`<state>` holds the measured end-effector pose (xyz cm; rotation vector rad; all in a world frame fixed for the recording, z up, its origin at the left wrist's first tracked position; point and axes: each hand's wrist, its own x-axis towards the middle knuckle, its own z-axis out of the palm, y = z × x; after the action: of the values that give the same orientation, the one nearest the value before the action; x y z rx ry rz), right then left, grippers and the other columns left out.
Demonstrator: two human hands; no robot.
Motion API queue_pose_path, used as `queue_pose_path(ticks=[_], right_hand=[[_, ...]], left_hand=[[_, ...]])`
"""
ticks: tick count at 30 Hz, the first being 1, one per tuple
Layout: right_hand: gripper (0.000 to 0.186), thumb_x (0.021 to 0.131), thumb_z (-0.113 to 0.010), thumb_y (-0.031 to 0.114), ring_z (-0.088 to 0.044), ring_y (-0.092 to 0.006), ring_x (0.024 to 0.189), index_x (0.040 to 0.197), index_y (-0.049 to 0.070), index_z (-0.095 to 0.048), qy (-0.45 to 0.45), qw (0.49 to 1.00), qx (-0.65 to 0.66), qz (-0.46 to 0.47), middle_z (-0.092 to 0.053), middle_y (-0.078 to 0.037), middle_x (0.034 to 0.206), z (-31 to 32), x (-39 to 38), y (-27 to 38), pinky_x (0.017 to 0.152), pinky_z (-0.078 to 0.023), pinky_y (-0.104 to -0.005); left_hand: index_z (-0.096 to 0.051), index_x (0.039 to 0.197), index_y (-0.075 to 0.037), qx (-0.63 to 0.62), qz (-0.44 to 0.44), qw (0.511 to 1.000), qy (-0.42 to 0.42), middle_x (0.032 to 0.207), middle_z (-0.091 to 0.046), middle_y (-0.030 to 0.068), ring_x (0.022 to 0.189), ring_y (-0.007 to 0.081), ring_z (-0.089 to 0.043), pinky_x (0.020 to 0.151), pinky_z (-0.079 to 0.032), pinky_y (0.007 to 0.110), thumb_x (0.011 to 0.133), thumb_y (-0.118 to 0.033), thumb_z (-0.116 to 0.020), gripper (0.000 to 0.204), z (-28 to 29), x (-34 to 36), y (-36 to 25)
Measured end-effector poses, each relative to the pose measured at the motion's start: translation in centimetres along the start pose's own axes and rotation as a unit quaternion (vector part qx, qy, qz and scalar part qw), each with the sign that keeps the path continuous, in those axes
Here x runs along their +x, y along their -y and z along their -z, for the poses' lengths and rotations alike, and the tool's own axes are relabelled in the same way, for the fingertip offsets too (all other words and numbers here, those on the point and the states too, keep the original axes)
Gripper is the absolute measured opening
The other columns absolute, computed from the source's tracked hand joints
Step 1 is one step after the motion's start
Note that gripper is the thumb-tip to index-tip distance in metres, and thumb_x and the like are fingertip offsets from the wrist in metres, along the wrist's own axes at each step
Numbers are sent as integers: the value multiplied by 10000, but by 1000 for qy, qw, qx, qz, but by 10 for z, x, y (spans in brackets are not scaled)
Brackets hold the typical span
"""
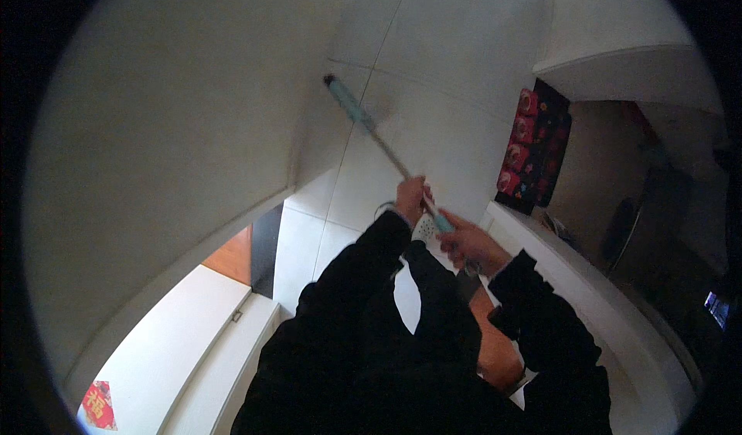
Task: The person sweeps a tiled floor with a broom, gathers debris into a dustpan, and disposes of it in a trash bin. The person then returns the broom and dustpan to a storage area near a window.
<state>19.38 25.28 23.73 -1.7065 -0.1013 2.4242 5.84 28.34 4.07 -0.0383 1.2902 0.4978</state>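
Observation:
A long-handled mop (390, 153) slants across the middle, with a thin pole and a pale teal head (348, 104) that is dark at its tip. The far end lies over the floor tiles, close to the wall on the left; blur hides the exact form of the head. My left hand (414, 197) is closed round the pole. Nearer to me, my right hand (470, 243) grips the teal handle end (443, 223). Black sleeves cover both my forearms, and a band shows at each wrist.
A tall pale wall (178, 87) rises on the left. Light tiles (433, 118) cover the floor. To the right lie a red and black patterned mat (535, 145) and a low white ledge (572, 261). A white cabinet (185, 334) with a red paper decoration (99, 406) stands lower left.

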Motion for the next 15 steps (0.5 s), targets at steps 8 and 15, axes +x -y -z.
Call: queue_pose_path(ticks=[8, 15], right_hand=[[696, 918, -571, 91, -482, -105, 616, 1515, 231, -242, 136, 981, 29, -133, -526, -56, 784, -31, 24, -70, 478, -424, -255], [412, 882, -602, 125, -543, -144, 618, 1279, 120, -494, 171, 928, -325, 53, -571, -66, 765, 57, 114, -44, 507, -461, -298]], left_hand=[[-526, 907, -37, -22, 113, 989, -89, 652, -492, 72, 581, 233, -521, 564, -467, 406, 943, -171, -534, 139, 122, -69, 54], [-611, 916, -6, 710, -222, 659, 106, 886, -637, 239, 872, 457, -599, 698, -476, 499, 784, -288, -643, 313, 119, 13, 89]])
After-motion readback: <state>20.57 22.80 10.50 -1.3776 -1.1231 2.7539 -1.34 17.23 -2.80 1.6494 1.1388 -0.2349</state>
